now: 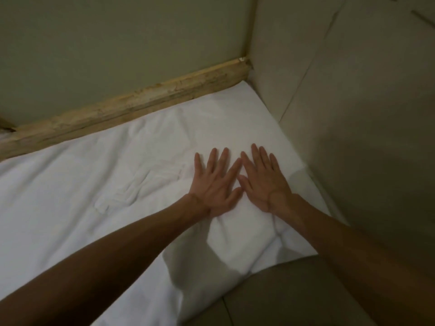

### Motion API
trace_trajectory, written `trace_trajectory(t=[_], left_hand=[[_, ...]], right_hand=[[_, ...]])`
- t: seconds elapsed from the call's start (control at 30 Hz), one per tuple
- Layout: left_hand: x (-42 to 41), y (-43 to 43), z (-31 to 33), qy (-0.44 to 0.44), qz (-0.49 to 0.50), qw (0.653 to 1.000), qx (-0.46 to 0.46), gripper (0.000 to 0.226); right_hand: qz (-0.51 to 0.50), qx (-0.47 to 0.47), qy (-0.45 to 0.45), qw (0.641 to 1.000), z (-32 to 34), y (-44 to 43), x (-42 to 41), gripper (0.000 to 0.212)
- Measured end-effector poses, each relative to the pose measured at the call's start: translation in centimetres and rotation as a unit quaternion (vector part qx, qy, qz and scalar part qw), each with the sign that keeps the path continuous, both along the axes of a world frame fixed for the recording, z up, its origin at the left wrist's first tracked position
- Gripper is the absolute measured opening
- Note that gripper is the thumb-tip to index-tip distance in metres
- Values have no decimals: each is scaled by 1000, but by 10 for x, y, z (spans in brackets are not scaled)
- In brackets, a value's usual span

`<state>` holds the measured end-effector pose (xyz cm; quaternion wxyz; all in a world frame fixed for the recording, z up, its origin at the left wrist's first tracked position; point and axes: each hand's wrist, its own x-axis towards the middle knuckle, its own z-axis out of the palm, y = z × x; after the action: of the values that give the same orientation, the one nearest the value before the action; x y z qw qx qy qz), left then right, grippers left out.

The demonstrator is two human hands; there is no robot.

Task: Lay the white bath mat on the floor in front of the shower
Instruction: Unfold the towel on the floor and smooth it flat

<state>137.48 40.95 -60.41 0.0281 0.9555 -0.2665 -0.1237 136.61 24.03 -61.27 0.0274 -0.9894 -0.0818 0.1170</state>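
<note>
White mat [106, 196] lies under both hands: left hand [215, 184] and right hand [266, 184] press flat, fingers spread wide, side by side. It covers the floor [294, 292] against the wooden sill [129, 102] and wall [353, 114]. Pushing outward could bunch its creases against that wall.

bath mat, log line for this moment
bath mat spread on floor | left hand flat on it | right hand flat on it
</note>
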Motion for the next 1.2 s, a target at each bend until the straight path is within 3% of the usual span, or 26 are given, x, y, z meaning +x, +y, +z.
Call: trace_trajectory(t=[0.53, 0.63, 0.73, 0.8, 0.9, 1.07, 1.2], left_hand=[[-60, -8, -9, -6, -44, 999, 31, 80], [-62, -11, -5, 10, -42, 999, -2, 78], [-73, -23, 0, 20, -76, 996, -47, 74], [-82, -33, 3, 23, -104, 993, -52, 73], [-91, -45, 4, 17, -115, 992, -54, 71], [-91, -38, -3, 5, -122, 992, -23, 73], [-90, -35, -4, -2, -128, 992, -16, 76]], right_hand=[[-50, 29, 18, 998, 18, -10, -59, 58], [-80, 93, -33, 992, 28, -12, -77, 52], [-94, 70, -74, 990, 33, -23, -109, 52], [-108, 26, -28, 993, 33, -27, -128, 57], [-138, 33, 37, 989, 27, -31, -142, 59], [-152, 78, 53, 984, 21, -28, -148, 67], [-137, 56, 63, 987, 17, -37, -158, 72]])
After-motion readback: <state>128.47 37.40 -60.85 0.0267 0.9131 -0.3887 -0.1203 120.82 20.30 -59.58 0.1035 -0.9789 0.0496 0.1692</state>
